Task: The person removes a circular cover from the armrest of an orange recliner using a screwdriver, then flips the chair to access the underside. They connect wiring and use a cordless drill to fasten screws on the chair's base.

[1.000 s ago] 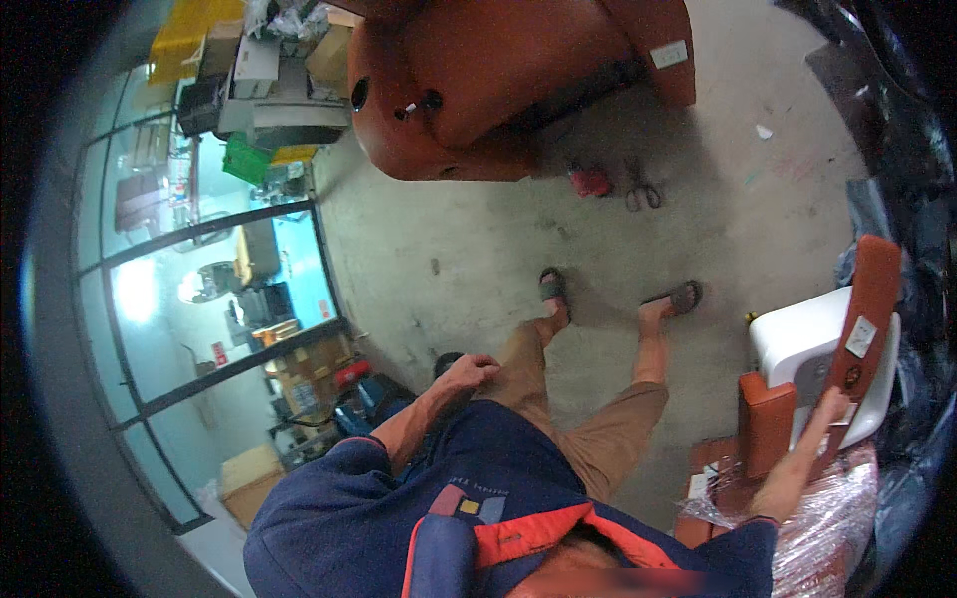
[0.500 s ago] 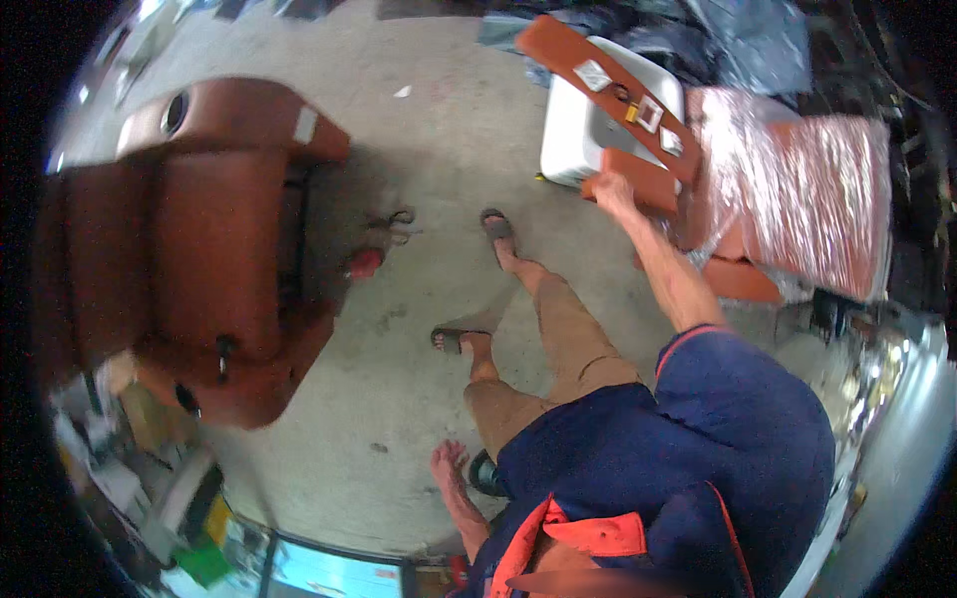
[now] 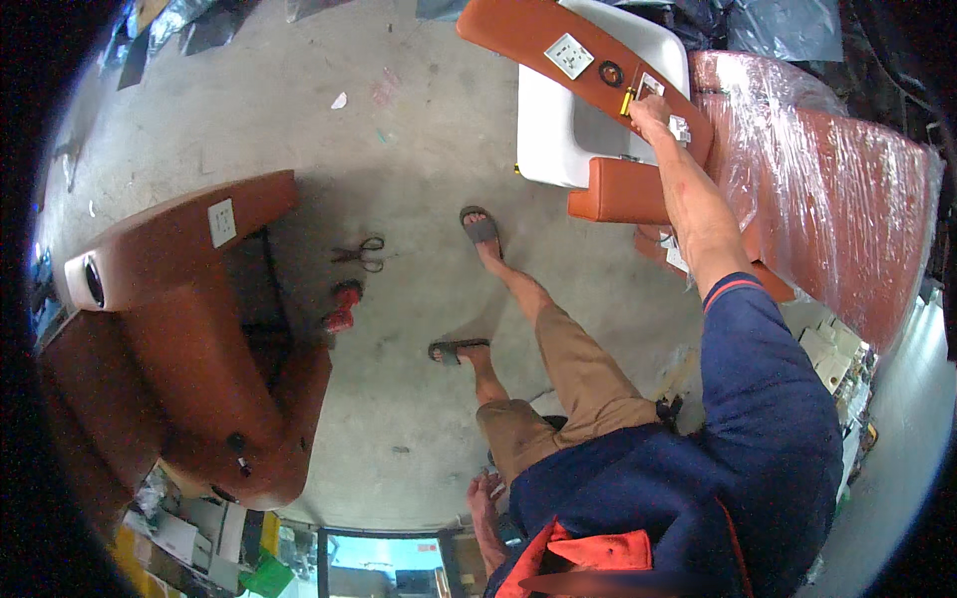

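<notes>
My right hand reaches onto a long brown upholstered panel, its fingers drawn together beside a slim yellow tool. Whether they grip anything is unclear. A white socket plate and a black ring sit on the panel's face. The panel lies across a white tub. A shorter brown padded block rests at the tub's near side. My left hand hangs low beside my leg, fingers loosely bent and apart, with nothing seen in it.
A brown sofa section stands at left. Scissors and a red tool lie on the floor near it. Brown cushions in clear plastic wrap stand at right. Boxes and clutter fill the lower left.
My right hand has left the shorter padded block and moved up and right to the long panel by the yellow tool. My left hand still hangs low. The view has shifted.
</notes>
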